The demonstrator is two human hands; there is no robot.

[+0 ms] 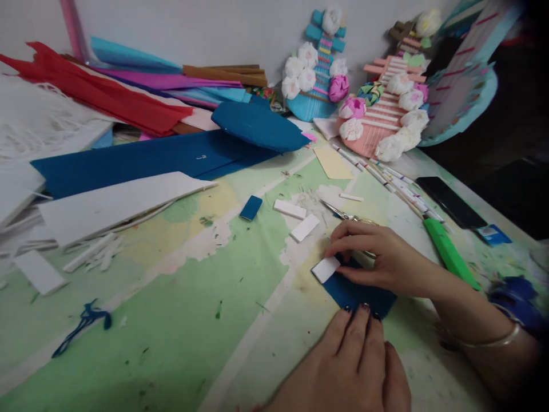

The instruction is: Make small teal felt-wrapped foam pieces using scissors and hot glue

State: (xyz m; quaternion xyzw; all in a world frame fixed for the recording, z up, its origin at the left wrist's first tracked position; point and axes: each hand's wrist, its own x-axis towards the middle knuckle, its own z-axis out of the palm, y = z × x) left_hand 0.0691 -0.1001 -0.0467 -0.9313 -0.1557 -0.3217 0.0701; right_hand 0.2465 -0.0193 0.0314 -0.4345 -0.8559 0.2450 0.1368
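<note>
Right hand (386, 254) comes in from the right, bangle (486, 337) at the wrist. Thumb and fingers pinch one end of a small white block (325, 269), which lies flat at the far-left corner of a dark blue sheet (358, 290) on the worktop (180, 320). Left hand (354, 355) is palm down, fingers extended, fingertips at the sheet's near edge; it grips nothing and seems to steady the sheet.

Step in hand, as I judge it: lining up the block with the sheet's corner, for cutting or wrapping. A finished-looking comparison lies nearby: a small blue piece (251, 208) of similar shape, probably a block already covered. Two bare white blocks, one long (290, 209) and one shorter (305, 228), lie beyond the hands, apparently uncovered.

Scissors (341, 213) lie just beyond the right hand, blades pointing away to the left, handles partly hidden behind the fingers.

Next move, in my judgement, calls for keeping the block's edges square to the sheet and the sheet flat, then folding or trimming along the block. Main risk: the block slipping askew. Whether there is glue on it, I cannot tell.
</note>
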